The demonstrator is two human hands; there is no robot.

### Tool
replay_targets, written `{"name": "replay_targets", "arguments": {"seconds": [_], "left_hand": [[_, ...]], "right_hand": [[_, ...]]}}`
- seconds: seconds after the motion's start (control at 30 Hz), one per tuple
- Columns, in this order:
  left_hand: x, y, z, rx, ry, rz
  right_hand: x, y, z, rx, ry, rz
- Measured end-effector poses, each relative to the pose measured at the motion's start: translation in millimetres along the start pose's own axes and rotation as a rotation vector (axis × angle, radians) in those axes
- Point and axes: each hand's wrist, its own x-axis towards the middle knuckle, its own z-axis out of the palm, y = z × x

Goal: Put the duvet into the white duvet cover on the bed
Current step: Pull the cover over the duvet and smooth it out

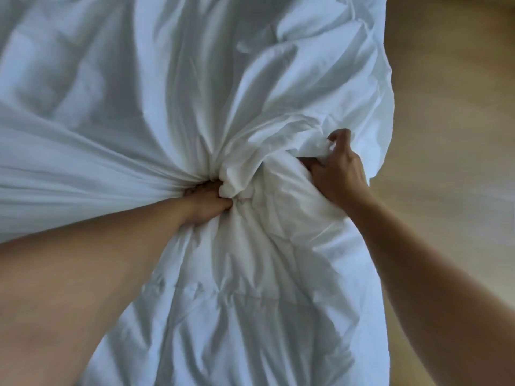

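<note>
The white duvet cover [156, 87] spreads over the upper and left part of the view, pulled into tight folds that run toward my left hand [207, 203]. That hand grips a bunched wad of the cover fabric at the centre. My right hand [338, 174] grips a crumpled edge of the cover at the right, fingers curled into the cloth. Below both hands lies the quilted white duvet [250, 302], stitched in squares, running down toward me between my forearms. How much of the duvet sits inside the cover is hidden by the folds.
A wooden floor [451, 107] shows along the whole right side, beyond the hanging edge of the bedding. The bed itself is hidden under the white fabric.
</note>
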Motion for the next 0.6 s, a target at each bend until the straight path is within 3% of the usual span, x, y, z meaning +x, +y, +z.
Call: {"name": "replay_targets", "arguments": {"seconds": [0.1, 0.27, 0.3, 0.37, 0.43, 0.47, 0.53, 0.6], "left_hand": [[-6.1, 3.7, 3.5, -0.026, 0.034, -0.008], [-19.8, 14.8, 8.9, 0.037, 0.226, -0.046], [-31.3, 21.2, 14.3, 0.075, 0.327, -0.071], [-66.7, 41.0, 41.0, 0.107, 0.773, -0.072], [-104.2, 77.1, 81.9, -0.035, 1.203, 0.033], [-114.3, 100.4, 100.2, -0.098, 1.291, 0.105], [-119.2, 149.6, 125.1, -0.126, 1.266, 0.124], [-102.1, 188.0, 121.6, -0.180, 1.049, -0.001]], "right_hand": [[-4.8, 20.4, -12.2, -0.113, 0.035, -0.001], [-20.5, 36.9, -24.1, -0.136, 0.070, -0.008], [-20.5, 39.6, -25.7, -0.116, 0.057, -0.002], [-18.2, 43.4, -25.6, -0.068, 0.058, 0.006], [-18.0, 46.8, -22.4, -0.017, 0.079, 0.025], [-16.9, 48.4, -21.0, 0.005, 0.086, 0.032], [-15.0, 50.7, -22.1, 0.033, 0.101, 0.040], [-13.7, 55.5, -28.7, 0.044, 0.101, 0.033]]}}
